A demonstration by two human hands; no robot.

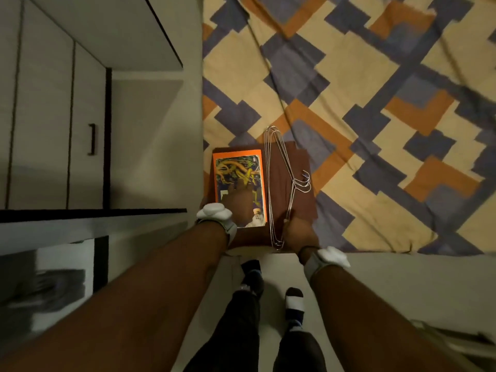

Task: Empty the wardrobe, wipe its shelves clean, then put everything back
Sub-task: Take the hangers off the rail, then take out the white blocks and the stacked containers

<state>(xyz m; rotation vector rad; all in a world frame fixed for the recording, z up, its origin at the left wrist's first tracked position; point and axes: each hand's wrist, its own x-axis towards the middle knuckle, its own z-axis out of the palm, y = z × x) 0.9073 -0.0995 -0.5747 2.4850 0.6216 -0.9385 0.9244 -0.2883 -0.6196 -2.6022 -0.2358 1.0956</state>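
- A stack sits at the near edge of the bed, at the middle of the view; I cannot tell whether it rests on the mattress or hangs in the person's grip.
- Its base is a brown folded cloth (299, 158), flat and rectangular, with its far edge pointing to 12 o'clock.
- On the cloth's 9 o'clock half lies an orange-bordered book with a yellow-and-green swirling cover (237, 167), and a small white-bearded figure is printed at its near corner.
- On the 3 o'clock half lies a bunch of thin silver wire hangers (269, 162), nested together, with their hooks curling out towards 3 o'clock.
- The left hand (239, 202) lies flat on the near part of the book, fingers stretched over the cover.
- The right hand (299, 232) grips the cloth's near corner at 5 o'clock, thumb on top beside the hangers' ends; its fingers are hidden beneath.
- Both wrists wear grey bands with white lumps.
- A bedsheet patterned in cream, orange and slate-blue blocks (349, 76) spreads from 12 to 4 o'clock.
- The white wardrobe with dark edging (45, 103) stands at 9 to 11 o'clock, and a dark bar handle (92, 139) shows on one closed door.
- At 8 o'clock a dark-framed opening shows something grey, too blurred to name.
- At 6 o'clock, two socked feet (294, 299) stand on the pale floor (402, 277).
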